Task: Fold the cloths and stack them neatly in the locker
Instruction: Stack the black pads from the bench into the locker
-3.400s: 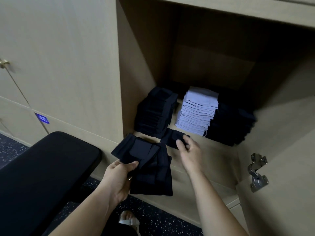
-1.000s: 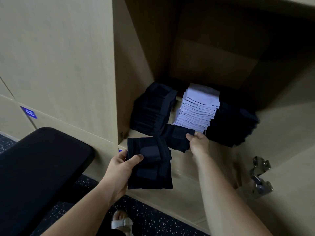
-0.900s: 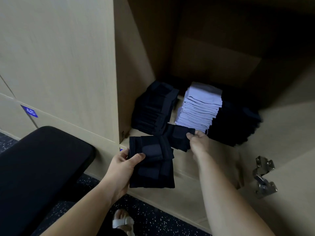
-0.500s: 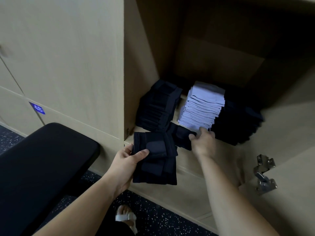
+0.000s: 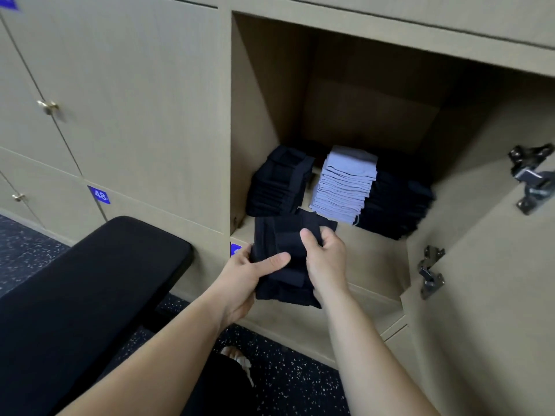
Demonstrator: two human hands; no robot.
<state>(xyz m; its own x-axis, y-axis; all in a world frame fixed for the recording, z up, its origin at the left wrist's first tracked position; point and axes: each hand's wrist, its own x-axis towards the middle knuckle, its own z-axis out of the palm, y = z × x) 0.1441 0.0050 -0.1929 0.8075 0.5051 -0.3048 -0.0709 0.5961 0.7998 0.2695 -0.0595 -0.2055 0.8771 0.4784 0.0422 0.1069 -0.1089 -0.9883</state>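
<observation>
Both hands hold a bundle of folded dark navy cloths [image 5: 276,235] just in front of the open locker [image 5: 369,259]. My left hand [image 5: 243,276] grips the bundle from the left, thumb across its front. My right hand [image 5: 326,258] grips a folded dark cloth on top of the bundle from the right. Inside the locker stand three stacks: a dark stack [image 5: 280,186] on the left, a light blue stack [image 5: 345,183] in the middle and a dark stack [image 5: 396,205] on the right.
The locker door [image 5: 486,280] hangs open at the right with metal hinges [image 5: 431,271] showing. A black padded bench [image 5: 78,301] lies at the lower left. Closed locker doors with brass knobs [image 5: 48,107] fill the left wall. A foot in a sandal [image 5: 237,360] stands on speckled floor.
My right hand has pulled the single dark cloth off the locker floor and brought it onto the bundle in my left hand. The view has drawn back and upward.
</observation>
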